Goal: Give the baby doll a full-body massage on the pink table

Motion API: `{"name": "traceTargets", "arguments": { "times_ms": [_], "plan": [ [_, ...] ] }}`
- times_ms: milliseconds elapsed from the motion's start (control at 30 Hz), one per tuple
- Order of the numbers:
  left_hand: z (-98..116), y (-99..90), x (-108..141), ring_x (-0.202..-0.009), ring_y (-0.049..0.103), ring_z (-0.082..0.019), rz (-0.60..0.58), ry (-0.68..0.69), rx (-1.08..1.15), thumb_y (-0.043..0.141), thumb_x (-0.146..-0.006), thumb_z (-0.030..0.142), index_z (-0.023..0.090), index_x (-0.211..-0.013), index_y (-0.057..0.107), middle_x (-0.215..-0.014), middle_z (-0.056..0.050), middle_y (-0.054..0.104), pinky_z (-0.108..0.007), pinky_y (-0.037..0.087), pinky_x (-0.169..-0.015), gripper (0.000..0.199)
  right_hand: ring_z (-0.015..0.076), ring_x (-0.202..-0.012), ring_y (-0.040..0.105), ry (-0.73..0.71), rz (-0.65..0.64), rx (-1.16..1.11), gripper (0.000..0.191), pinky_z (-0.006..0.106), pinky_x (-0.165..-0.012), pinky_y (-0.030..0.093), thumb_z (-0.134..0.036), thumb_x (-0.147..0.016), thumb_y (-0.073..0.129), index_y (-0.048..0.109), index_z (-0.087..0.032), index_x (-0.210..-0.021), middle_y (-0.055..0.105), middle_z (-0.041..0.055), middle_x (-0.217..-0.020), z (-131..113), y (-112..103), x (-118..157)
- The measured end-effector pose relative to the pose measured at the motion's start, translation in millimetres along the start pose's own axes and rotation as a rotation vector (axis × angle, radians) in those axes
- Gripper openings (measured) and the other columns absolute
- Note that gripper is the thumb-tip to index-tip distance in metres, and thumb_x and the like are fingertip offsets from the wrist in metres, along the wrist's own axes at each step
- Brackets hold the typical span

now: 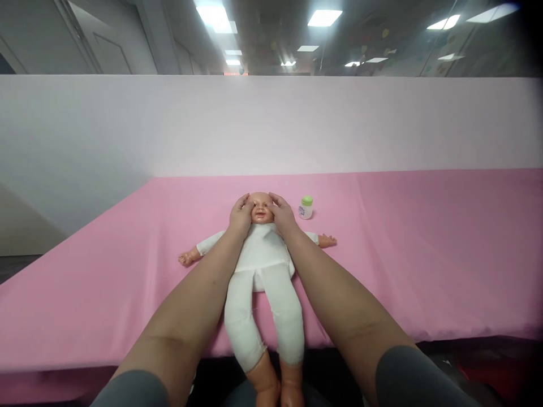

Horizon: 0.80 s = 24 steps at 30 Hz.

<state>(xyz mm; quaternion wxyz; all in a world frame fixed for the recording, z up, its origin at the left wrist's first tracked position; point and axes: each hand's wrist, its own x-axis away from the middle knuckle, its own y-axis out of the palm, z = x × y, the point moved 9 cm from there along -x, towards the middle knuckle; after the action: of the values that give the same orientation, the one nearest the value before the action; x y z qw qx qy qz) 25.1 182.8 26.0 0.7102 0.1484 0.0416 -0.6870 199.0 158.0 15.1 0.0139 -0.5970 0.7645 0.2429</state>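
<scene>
A baby doll (263, 249) lies on its back on a pink-covered table, dressed in a white cloth body suit, arms spread and legs toward me. My left hand (241, 216) cups one side of the doll's head (260, 199), the thumb resting on the cheek near the eye. On the opposite side, my right hand (283, 213) cups the head in the same way, its thumb on the other cheek. The fingers of both hands curve round the head and are partly hidden. Just right of my right hand stands a small clear bottle (305, 210) with a green cap.
The pink cloth (416, 249) covers the table up to a low white wall (271, 124) at the back. The doll's feet (278, 384) hang past the table's front edge. Beyond the wall are a white door (114, 39) and ceiling lights.
</scene>
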Motion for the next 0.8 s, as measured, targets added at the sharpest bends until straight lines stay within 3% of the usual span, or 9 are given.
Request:
{"name": "traceTargets", "arguments": {
  "times_ms": [333, 567, 800],
  "plan": [
    [1, -0.1, 1, -0.126, 0.064, -0.028, 0.007, -0.017, 0.001, 0.072, -0.083, 0.035, 0.021, -0.134, 0.067, -0.137, -0.011, 0.067, -0.043, 0.049, -0.111, 0.053, 0.0255, -0.132, 0.059, -0.005, 0.004, 0.007, 0.055, 0.045, -0.114, 0.047, -0.032, -0.074, 0.072, 0.068, -0.022, -0.128, 0.064, 0.0075, -0.143, -2, 1, 1],
    [4, -0.2, 1, -0.125, 0.063, -0.027, 0.005, 0.014, -0.011, 0.072, -0.081, 0.036, 0.023, -0.131, 0.068, -0.135, -0.01, 0.068, -0.043, 0.05, -0.109, 0.052, 0.0274, -0.139, 0.054, 0.055, 0.047, 0.041, 0.066, 0.046, -0.117, 0.044, -0.038, -0.074, 0.078, 0.062, -0.023, -0.136, 0.057, 0.0094, -0.151, 11, -5, -3],
    [17, 2.6, 9, -0.121, 0.063, -0.03, -0.008, 0.086, -0.086, 0.08, -0.071, 0.034, 0.022, -0.128, 0.066, -0.132, -0.011, 0.067, -0.042, 0.052, -0.101, 0.06, 0.0293, -0.131, 0.057, 0.015, 0.014, 0.171, 0.071, 0.044, -0.113, 0.047, -0.048, -0.07, 0.084, 0.061, -0.024, -0.133, 0.061, 0.0089, -0.143, -9, 2, 9]
  ]
}}
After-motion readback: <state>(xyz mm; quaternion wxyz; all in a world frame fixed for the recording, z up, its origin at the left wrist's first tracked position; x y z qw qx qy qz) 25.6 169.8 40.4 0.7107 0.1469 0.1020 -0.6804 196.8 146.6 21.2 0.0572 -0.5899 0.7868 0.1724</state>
